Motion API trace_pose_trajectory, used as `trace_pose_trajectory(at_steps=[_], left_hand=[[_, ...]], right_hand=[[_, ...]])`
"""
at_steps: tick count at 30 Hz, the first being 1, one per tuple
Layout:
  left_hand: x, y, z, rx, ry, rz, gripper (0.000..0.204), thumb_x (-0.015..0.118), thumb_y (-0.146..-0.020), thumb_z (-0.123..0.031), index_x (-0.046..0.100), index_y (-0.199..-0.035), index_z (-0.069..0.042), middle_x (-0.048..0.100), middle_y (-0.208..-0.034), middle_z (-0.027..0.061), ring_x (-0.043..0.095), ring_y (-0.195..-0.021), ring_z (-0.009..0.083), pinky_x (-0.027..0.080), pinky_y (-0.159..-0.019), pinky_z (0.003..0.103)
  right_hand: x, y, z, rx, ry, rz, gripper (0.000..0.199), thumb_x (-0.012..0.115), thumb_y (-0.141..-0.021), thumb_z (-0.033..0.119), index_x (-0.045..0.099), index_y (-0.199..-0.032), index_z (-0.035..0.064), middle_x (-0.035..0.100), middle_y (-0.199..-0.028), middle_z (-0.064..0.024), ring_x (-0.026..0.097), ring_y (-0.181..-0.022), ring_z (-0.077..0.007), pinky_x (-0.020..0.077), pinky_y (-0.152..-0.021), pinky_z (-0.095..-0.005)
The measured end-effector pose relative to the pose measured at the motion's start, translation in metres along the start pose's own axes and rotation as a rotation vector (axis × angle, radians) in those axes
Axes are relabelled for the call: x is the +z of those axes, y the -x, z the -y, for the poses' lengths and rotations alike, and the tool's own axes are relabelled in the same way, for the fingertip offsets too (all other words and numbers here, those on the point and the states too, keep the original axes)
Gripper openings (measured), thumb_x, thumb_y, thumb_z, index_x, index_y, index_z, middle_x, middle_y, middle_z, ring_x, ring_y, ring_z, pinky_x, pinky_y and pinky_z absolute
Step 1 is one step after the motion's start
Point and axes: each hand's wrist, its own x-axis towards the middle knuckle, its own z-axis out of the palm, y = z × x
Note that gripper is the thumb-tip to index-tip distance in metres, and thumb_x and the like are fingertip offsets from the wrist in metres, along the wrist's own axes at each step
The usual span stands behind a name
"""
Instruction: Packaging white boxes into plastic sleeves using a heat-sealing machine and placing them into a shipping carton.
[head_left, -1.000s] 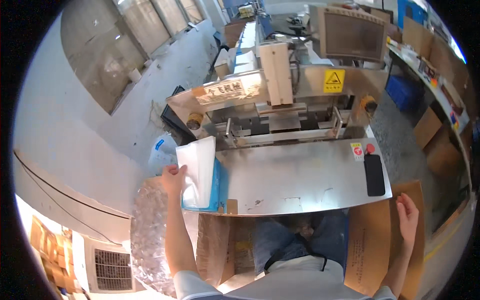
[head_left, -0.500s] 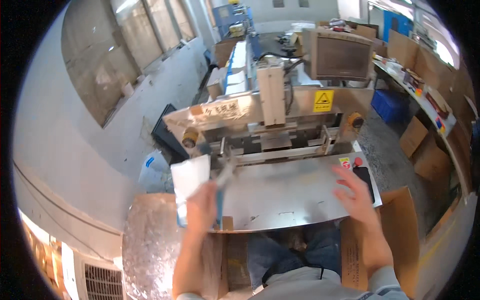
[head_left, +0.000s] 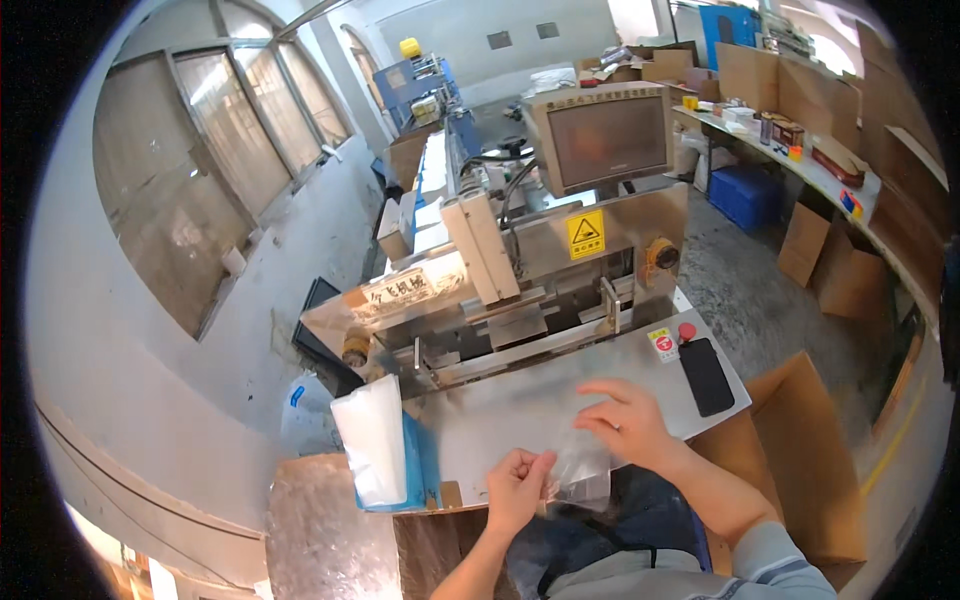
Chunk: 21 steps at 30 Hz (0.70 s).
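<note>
Our left hand (head_left: 515, 492) is pinched, thumb against fingers, on one edge of a clear, thin plastic bag (head_left: 588, 482) at the front edge of the silver sheet-metal tabletop (head_left: 470, 425). Gripping only that edge probably leaves the limp film spread out. Our right hand (head_left: 637, 425) hovers just beside it, thumb and fingers apart. A stack of whitish plastic film (head_left: 368, 440) leans on a light-blue box (head_left: 420, 450) at our left, presumably for easy reach. Half a second ago, our left hand was beside that stack and our right near the black phone (head_left: 707, 377); now they are close together.
</note>
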Motion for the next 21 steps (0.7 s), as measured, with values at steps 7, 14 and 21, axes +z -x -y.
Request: trace_pose_trajectory(at_steps=[7,14,21], left_hand=[[0.005,-0.009,0.046,0.264,-0.344,-0.180,0.018,0.072,-0.093,-0.015,0.062,-0.094,-0.001,0.069,-0.080,0.0090,0.062,-0.058,0.0173,0.049,-0.053,0.030],[0.016,-0.003,-0.041,0.327,-0.768,0.362,0.036,0.073,-0.089,-0.013,0.065,-0.124,-0.010,0.072,-0.098,0.0150,0.067,-0.069,0.0241,0.054,-0.066,0.033],[-0.012,-0.032,-0.017,0.269,-0.894,0.537,0.019,0.059,-0.097,-0.023,0.064,-0.096,-0.005,0.068,-0.083,0.0220,0.064,-0.079,0.0451,0.051,-0.069,0.051]], right_hand=[[-0.003,0.028,-0.008,-0.155,0.047,0.119,0.014,0.080,-0.078,0.016,0.068,-0.081,0.0098,0.068,-0.096,-0.0036,0.067,-0.097,-0.0266,0.0527,-0.091,-0.0445],[0.008,0.049,-0.018,-0.082,0.172,0.515,0.017,0.074,-0.084,0.024,0.066,-0.088,0.0102,0.068,-0.087,-0.0056,0.067,-0.094,-0.0247,0.0442,-0.106,-0.0489],[-0.010,0.041,-0.041,0.047,0.001,0.772,0.017,0.063,-0.092,0.025,0.064,-0.094,0.0082,0.068,-0.090,-0.0108,0.065,-0.093,-0.0316,0.0370,-0.111,-0.0526]])
